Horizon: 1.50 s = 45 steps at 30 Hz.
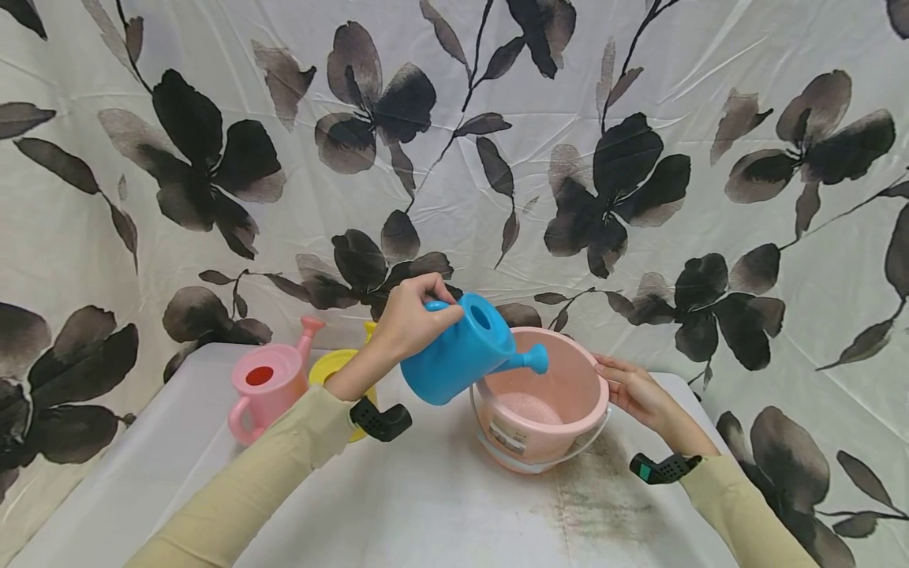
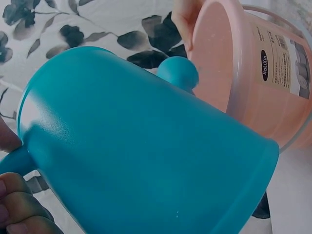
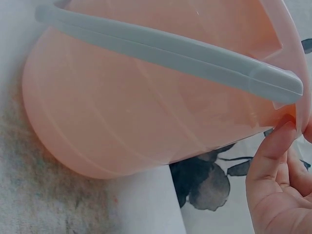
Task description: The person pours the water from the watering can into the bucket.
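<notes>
My left hand [image 1: 419,314] grips the handle of a blue watering can [image 1: 454,355], holding it up and tilted to the right. The can's round spout head [image 1: 537,359] hangs over the mouth of a pink bucket [image 1: 525,434]. In the left wrist view the can's smooth side fills the middle, with curled fingers [image 2: 19,200] around its handle. My right hand [image 1: 635,392] pinches the bucket's right rim; the right wrist view shows the thumb [image 3: 273,151] against the rim. The bucket leans, and its pale handle [image 3: 170,53] hangs down along the outside.
On the left of the white table [image 1: 398,505] stand a pink watering can [image 1: 273,386] and a yellow watering can [image 1: 334,364], partly hidden by my left arm. A brownish stain [image 1: 611,497] marks the table near the bucket. Floral cloth [image 1: 483,197] hangs behind.
</notes>
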Tool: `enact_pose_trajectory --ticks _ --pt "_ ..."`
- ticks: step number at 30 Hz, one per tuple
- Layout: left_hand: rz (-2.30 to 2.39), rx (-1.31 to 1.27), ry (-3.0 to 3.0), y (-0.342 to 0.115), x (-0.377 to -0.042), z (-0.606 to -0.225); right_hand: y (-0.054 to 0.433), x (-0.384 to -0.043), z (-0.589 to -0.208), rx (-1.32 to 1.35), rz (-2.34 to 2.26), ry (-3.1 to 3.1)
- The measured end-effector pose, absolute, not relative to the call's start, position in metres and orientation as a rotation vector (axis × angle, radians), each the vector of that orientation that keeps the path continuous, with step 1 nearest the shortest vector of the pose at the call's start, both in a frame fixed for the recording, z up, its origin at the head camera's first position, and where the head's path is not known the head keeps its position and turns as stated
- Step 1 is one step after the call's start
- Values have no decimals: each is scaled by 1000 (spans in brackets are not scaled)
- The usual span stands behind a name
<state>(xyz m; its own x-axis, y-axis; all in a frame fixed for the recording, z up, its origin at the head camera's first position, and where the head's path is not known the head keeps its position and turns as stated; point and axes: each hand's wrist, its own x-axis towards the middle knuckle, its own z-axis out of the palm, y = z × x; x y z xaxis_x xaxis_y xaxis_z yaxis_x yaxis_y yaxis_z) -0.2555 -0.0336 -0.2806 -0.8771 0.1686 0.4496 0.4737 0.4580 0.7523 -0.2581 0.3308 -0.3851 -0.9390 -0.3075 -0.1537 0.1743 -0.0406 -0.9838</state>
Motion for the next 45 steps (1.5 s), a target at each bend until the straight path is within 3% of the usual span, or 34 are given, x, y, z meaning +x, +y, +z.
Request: enact_pose_trajectory --ticks 45 --pt "-1367 -555 -2415 -30 -257 -279 332 -260 -384 -116 -2055 1898"
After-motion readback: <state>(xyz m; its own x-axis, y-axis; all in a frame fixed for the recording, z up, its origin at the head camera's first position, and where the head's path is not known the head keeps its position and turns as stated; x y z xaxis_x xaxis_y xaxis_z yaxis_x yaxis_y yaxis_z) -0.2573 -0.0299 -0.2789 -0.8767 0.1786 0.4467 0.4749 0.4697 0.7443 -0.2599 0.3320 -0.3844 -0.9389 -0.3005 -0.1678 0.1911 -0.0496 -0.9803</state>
